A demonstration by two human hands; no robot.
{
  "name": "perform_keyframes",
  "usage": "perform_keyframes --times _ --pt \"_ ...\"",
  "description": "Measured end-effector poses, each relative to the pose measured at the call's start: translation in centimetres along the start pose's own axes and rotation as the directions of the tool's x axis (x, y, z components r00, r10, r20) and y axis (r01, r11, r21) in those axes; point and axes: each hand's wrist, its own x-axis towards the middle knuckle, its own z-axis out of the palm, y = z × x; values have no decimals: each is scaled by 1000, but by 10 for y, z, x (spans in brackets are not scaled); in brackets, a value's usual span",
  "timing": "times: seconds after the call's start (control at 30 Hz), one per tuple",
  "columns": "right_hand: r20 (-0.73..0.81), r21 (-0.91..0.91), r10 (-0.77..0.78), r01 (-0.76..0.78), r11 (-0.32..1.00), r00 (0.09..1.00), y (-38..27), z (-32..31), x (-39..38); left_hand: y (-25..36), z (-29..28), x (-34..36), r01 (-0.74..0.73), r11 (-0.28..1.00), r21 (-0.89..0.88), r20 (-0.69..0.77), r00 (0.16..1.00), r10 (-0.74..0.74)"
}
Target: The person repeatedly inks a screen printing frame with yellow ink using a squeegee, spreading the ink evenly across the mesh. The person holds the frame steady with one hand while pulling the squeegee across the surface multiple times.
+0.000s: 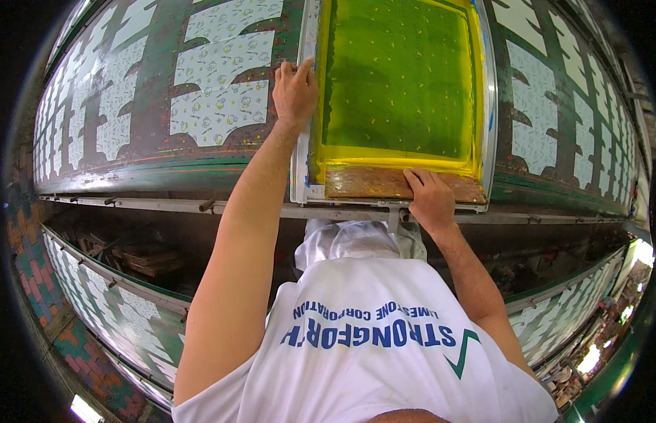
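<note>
The hands (295, 93) (434, 202) grip a screen frame (300, 158) and wooden bar (367, 183)

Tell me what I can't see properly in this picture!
Head view: the far end of the yellow-green screen, cut off by the top edge.
Head view: whatever lies under that screen, covered by it.
Head view: the palm of the right hand at the wooden bar, hidden by its own back.
Head view: prints on far-left white pieces, too small.

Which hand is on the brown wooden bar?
The right hand is on the wooden bar; the left hand is apart from it, farther up at the left side of the silver frame.
</note>
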Motion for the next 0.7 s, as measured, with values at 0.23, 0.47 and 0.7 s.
perform_keyframes --times 0.23,0.47,0.7 --pt "-48 -39 41 -43 998 998 21 7 56 4 -3 2 11 1000 11 8 1000 -11" --pt "132 -95 146 -134 986 980 84 -10 220 9 -8 2 50 998 30 51 997 -51" --pt "64 -135 143 -133 982 988 153 -22 378 12 -8 5 -4 998 66 23 1000 2"
